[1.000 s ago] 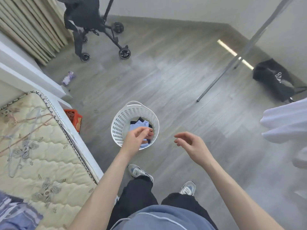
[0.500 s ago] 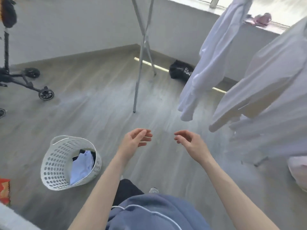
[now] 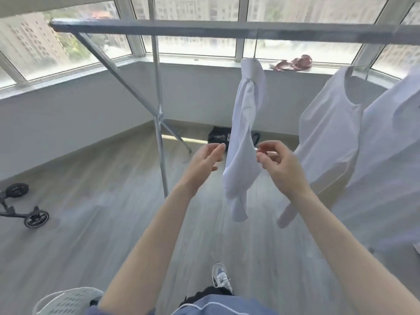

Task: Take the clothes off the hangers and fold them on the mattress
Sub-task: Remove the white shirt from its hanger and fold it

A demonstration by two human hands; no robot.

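Unreadable white logo on black bag [image 3: 218, 138]

A pink cloth [image 3: 293, 62] is being kept on the sill [image 3: 193, 59] under the windows [image 3: 195, 46]. A black bag [image 3: 218, 136] is being left lying on the floor [image 3: 91, 201] by the wall. A wheeled frame [image 3: 36, 218] is being cut off at the left edge, and a white basket [image 3: 66, 301] at the bottom.

You stand in a room of a high flat, a home: wide windows [image 3: 193, 26] look on tower blocks [image 3: 27, 42], a drying rack [image 3: 204, 30] carries white shirts [image 3: 329, 137], and a laundry basket [image 3: 66, 301] and a stroller [image 3: 36, 218] stand on the wood floor [image 3: 91, 201].
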